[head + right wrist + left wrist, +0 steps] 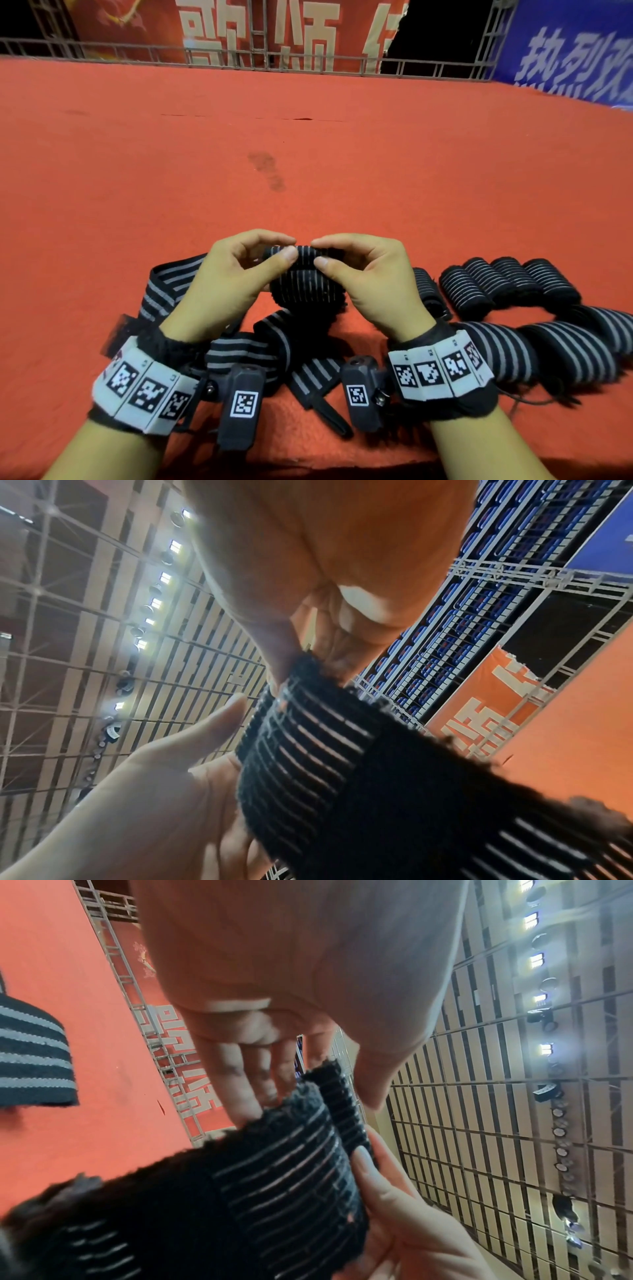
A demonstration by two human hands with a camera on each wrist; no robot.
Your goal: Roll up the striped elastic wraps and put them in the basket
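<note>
Stretch fabric like this striped elastic wrap (303, 274) is soft, light and springy, so it will likely uncoil if you slacken. Your left hand (226, 281) and right hand (371, 284) pinch its rolled end between thumbs and fingertips, above the red mat (308, 154); its loose tail (164, 291) trails beneath your left hand. Grip near both edges. Finished rolls (507, 282) lie beyond your right hand; no basket shows.

black fabric wristbands (173, 346) | white square-coded marker tiles (142, 390) | black boxy wrist cameras (241, 404), each tagged | forearms bare
</note>
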